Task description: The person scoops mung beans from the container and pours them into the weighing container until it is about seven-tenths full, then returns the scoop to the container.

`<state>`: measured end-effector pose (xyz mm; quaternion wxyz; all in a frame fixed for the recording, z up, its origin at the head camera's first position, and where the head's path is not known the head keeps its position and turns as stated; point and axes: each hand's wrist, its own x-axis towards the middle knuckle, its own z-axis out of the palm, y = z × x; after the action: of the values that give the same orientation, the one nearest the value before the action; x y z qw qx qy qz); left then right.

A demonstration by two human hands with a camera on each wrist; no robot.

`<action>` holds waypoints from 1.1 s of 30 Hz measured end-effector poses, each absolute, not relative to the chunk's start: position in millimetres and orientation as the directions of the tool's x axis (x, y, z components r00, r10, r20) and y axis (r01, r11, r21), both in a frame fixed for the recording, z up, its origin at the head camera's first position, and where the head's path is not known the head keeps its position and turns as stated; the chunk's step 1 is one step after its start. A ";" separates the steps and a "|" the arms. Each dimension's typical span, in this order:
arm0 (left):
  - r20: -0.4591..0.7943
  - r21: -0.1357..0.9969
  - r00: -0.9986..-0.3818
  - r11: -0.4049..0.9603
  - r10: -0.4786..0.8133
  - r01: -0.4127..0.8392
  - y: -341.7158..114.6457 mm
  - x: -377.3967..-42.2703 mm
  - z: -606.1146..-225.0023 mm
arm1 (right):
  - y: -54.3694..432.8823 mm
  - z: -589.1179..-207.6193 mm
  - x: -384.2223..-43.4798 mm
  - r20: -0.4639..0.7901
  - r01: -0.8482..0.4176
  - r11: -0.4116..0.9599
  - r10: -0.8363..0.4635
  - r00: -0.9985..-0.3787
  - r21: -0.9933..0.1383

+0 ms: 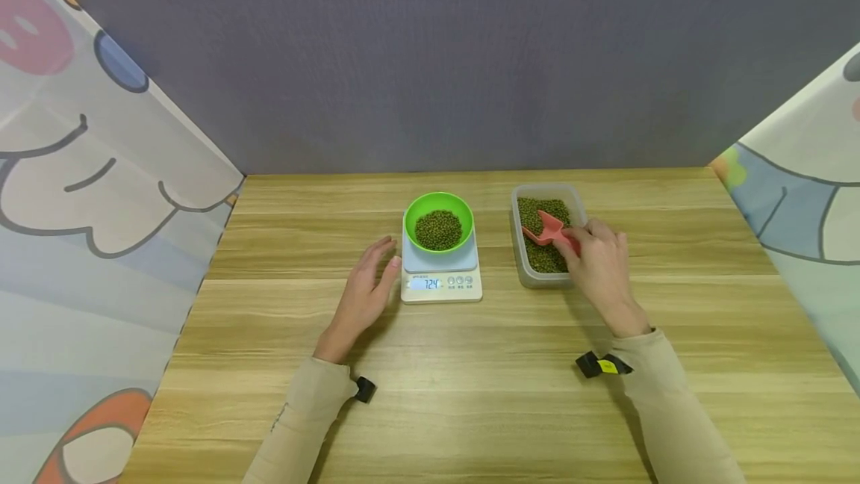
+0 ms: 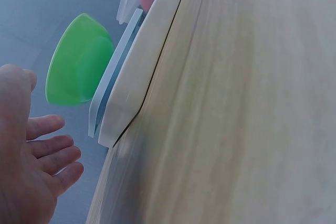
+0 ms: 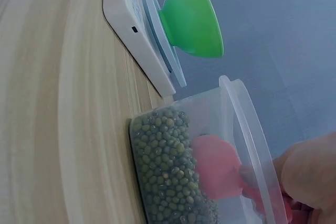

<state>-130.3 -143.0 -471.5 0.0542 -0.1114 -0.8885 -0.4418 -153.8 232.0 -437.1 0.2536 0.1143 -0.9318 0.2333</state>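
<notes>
Remotely, I see right hand (image 1: 600, 264) gripping pink plastic scoop (image 1: 551, 228) inside translucent boxy tub (image 1: 540, 281) of round green beans (image 1: 547, 261); left hand (image 1: 363, 293) loose, just beside flat scale (image 1: 440, 295) bearing smooth green bowl (image 1: 438, 202).

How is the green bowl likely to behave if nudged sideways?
The bowl would probably tip fairly easily, as its base is narrower than its rim. Its thin-looking wall suggests light, slightly flexible plastic. The loose beans inside would likely shift and might spill if it tilted.
</notes>
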 end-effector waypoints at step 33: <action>0.188 0.770 -0.971 0.593 0.146 0.238 -142.0 -130.1 -471.8 | 244.2 -437.5 -140.2 0.597 -0.357 0.848 -0.060 -0.800 -0.392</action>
<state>-130.1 -142.0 -471.8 0.0524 -0.1078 -0.8908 -0.4383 -140.2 244.2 -437.5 0.2953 0.1140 -0.9147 0.2511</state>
